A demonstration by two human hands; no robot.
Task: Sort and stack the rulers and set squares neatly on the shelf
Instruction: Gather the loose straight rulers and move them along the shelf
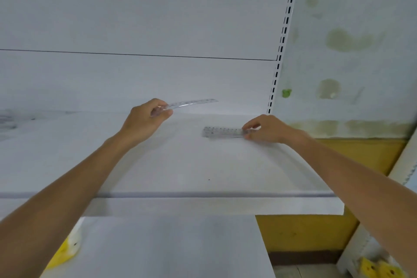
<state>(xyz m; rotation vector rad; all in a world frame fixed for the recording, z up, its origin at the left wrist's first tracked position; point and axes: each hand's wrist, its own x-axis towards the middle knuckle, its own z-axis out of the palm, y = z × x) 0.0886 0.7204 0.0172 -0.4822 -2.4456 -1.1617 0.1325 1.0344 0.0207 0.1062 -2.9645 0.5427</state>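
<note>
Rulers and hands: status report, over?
Left hand holds lifted ruler over shelf. Right hand pinches flat ruler on shelf. Nothing between them.

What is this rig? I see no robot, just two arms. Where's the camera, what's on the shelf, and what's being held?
There is no machine here. A person works with bare hands, and the single picture comes from a wide-angle camera worn on their head, looking forward and down. The left hand pinches one end of a clear lifted ruler, held above the white shelf. The right hand grips the right end of a flat ruler lying on the shelf. Whether that is one ruler or a small stack is too blurred to tell. Some yellow packets sit lower down, below the shelf.
</note>
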